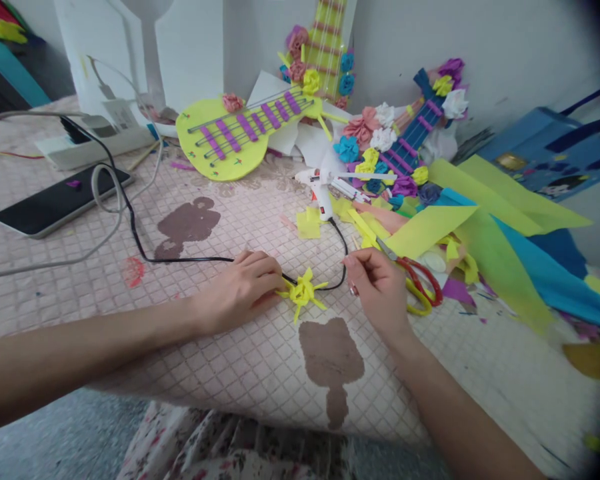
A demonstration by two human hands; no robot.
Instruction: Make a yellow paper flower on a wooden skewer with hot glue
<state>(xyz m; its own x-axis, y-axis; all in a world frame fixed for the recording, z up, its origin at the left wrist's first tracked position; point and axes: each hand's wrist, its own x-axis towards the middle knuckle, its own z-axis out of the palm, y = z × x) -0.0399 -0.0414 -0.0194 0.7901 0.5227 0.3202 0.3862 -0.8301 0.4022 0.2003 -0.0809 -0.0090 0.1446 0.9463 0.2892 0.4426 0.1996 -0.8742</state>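
A small yellow paper flower [301,291] with thin, spiky petals is in the middle of the head view, over a black cord. My left hand [253,283] is closed at its left side, with the fingertips on a petal. To the right, my right hand [380,283] is closed in a pinch beside the cord of the glue gun; whatever it holds, if anything, is hidden. Beyond it lies a pair of scissors [425,283] with red and yellow handles. Farther back, the white glue gun [321,193] rests with a glue stick in its rear.
A yellow paper guitar [230,143] lies at the back, near a blue paper guitar [415,137] decorated with paper flowers. Crepe paper sheets [520,227] and scraps cover the right side. On the left are a black phone [55,200] and a white power strip [95,143].
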